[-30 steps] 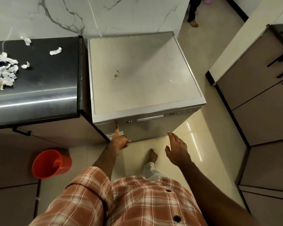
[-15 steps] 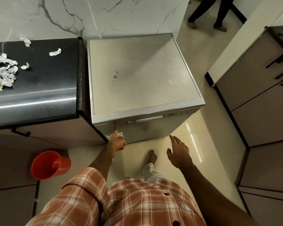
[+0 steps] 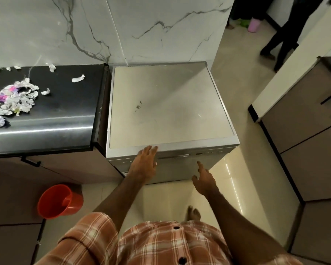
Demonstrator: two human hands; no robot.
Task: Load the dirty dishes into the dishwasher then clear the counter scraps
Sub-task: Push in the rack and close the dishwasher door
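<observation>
Dishwasher [image 3: 166, 111] sits shut, tucked against the counter [image 3: 61, 115] end. My left hand [image 3: 144, 163] has come off the panel button and now lies straight-fingered on the door's top edge, gripping nothing. Right hand [image 3: 204, 180] hovers open before the door, empty. Opening it looks next. Bare floor gives swing room; red bucket [image 3: 59, 200] left, cabinets [image 3: 304, 131] right. Scraps [image 3: 13, 98] wait on the counter.

Paper scraps [image 3: 17, 98] crowded the counter's [image 3: 65, 111] left and rear edges; its front-right corner stood free. A red bucket [image 3: 60, 200] obstructed the floor below.
</observation>
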